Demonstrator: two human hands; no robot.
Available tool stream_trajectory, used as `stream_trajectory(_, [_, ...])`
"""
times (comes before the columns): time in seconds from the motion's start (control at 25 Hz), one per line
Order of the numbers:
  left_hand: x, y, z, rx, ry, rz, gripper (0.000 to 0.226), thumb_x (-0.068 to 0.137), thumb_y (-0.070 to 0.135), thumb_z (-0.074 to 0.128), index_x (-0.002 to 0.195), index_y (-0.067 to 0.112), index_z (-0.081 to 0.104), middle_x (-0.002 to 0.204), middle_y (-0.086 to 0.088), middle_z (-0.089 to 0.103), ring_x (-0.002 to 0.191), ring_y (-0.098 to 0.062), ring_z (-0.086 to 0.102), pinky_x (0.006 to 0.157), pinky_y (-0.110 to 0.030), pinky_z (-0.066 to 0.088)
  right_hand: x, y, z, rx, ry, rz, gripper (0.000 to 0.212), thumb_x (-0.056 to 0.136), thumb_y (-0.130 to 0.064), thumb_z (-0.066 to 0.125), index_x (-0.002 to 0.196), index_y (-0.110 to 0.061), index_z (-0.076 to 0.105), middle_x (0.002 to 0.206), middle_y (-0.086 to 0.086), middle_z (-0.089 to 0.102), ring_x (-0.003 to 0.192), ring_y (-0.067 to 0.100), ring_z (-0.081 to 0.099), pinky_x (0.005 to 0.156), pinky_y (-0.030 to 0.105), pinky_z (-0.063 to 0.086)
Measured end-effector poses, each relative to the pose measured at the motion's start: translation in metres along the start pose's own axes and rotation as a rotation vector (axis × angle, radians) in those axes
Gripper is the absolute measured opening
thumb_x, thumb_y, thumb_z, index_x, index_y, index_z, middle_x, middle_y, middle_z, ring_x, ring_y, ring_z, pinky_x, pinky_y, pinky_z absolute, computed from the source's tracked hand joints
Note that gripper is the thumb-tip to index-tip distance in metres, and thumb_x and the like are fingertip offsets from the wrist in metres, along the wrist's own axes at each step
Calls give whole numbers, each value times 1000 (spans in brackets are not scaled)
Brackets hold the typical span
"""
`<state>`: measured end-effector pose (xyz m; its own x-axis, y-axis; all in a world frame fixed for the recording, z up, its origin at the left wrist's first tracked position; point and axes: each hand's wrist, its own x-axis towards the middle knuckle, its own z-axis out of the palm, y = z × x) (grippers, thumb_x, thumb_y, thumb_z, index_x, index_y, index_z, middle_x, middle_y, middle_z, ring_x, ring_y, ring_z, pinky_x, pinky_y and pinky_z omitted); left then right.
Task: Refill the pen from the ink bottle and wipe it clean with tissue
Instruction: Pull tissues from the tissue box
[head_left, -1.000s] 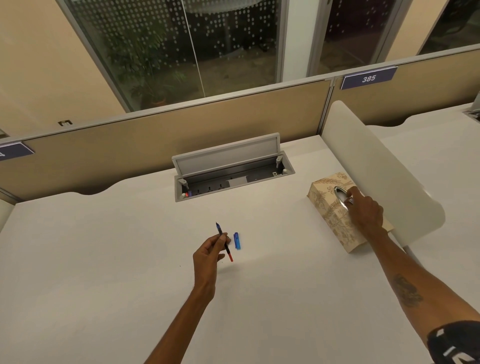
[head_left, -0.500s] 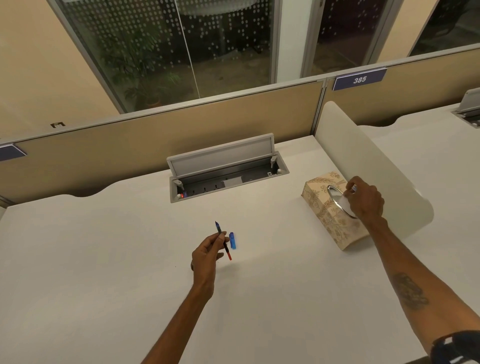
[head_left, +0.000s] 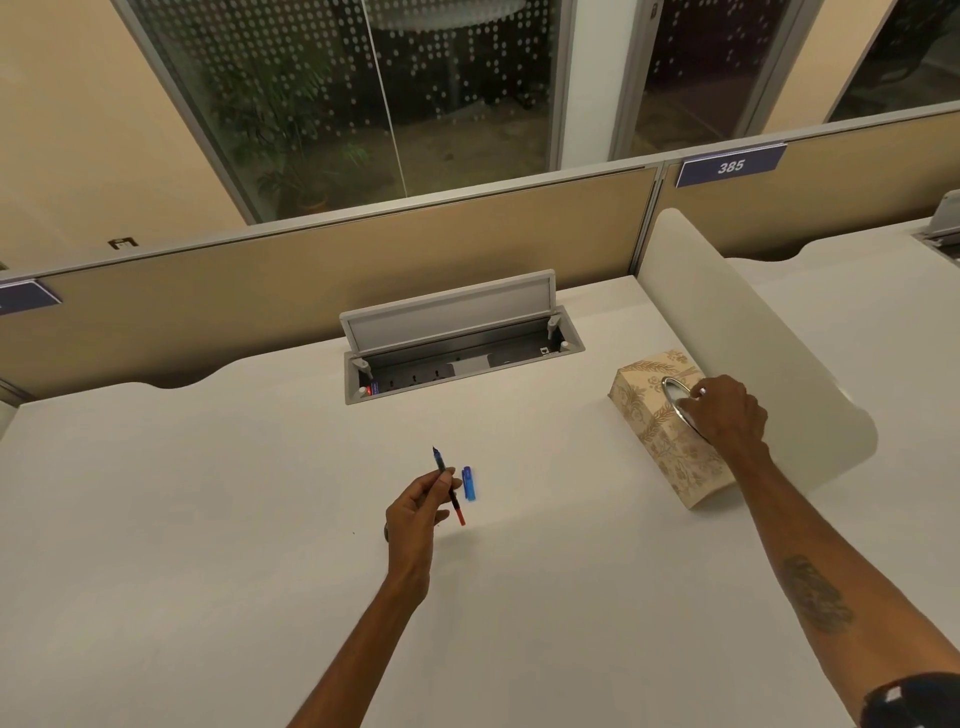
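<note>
On desk (head_left: 208, 519) | left hand (head_left: 415, 514) pinches uncapped pen (head_left: 448, 486), nib up; blue cap (head_left: 468, 483) just beside | right hand (head_left: 727, 415) at tissue box (head_left: 654, 441) opening, grasp unclear | ink bottle unseen | judged: wiping pending, refill unverifiable.

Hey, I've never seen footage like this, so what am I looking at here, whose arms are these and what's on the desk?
No machine here: a person wears a camera on the head, looking down at their own two bare arms over a white desk. The left hand holds a thin pen with its tip pointing up and away. Beside it a small blue cap lies on the desk. The right hand rests on a patterned tissue box, at its oval opening. Behind is an open socket hatch. No ink bottle is visible.
</note>
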<state>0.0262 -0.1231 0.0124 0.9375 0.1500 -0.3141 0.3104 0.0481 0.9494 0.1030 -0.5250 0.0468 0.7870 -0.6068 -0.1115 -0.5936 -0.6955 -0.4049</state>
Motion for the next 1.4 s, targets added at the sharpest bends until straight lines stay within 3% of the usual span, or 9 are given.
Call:
stream_trajectory(0.12, [1,1,-3,-3,8,-5,25,97,26,61,114,11,72,102,-3,78,100,-16,72,79,-30,54,1,0,5,-31,13,10,39,80,-32,67,54,-6,56,65,10,60,64,34,61,67,31,42])
stream_trajectory(0.24, [2,2,-5,-11,26,-5,23,97,25,61,113,13,73,99,-1,78,97,-13,72,79,-29,55,1,-2,6,-67,56,-19,22,84,-11,59,62,-9,59,84,20,68,83,42,67,71,36,46])
stream_trajectory(0.36, [3,2,-4,-10,20,-5,23,97,25,61,112,13,73,99,-1,78,97,-13,72,79,-29,54,3,-6,5,-145,81,-56,18,92,-10,54,86,-4,70,101,25,68,96,47,64,80,42,50])
stream_trajectory(0.52, [3,2,0,-9,4,-5,25,97,25,60,114,11,72,103,-4,78,99,-14,72,77,-27,54,8,-6,1,-135,28,-19,23,96,-17,55,107,-2,67,113,27,64,105,48,61,86,46,50])
stream_trajectory(0.84, [1,1,-1,-11,2,-16,26,96,26,61,114,11,72,103,-4,78,99,-16,72,78,-28,55,6,0,-15,82,39,75,24,98,-19,48,112,-5,62,120,26,61,110,46,57,88,45,46])
stream_trajectory(1.08, [-2,2,3,-14,-1,-18,25,96,25,61,113,10,72,102,-4,78,97,-15,72,73,-24,54,-4,0,-15,262,85,14,16,93,-22,59,103,-12,67,119,19,67,108,42,59,81,39,45])
stream_trajectory(1.28, [-1,3,4,-13,-10,-19,24,96,24,61,112,11,73,101,-3,78,96,-14,72,72,-24,54,-7,4,-26,-25,-97,68,55,78,-34,80,127,-20,61,126,16,64,114,40,58,92,42,44])
stream_trajectory(1.4, [-1,4,4,-19,-14,-16,24,97,24,60,112,10,72,102,-5,77,95,-14,72,73,-25,54,-6,2,-17,-88,-80,50,40,81,-29,76,117,-14,69,116,20,67,107,41,63,89,43,48])
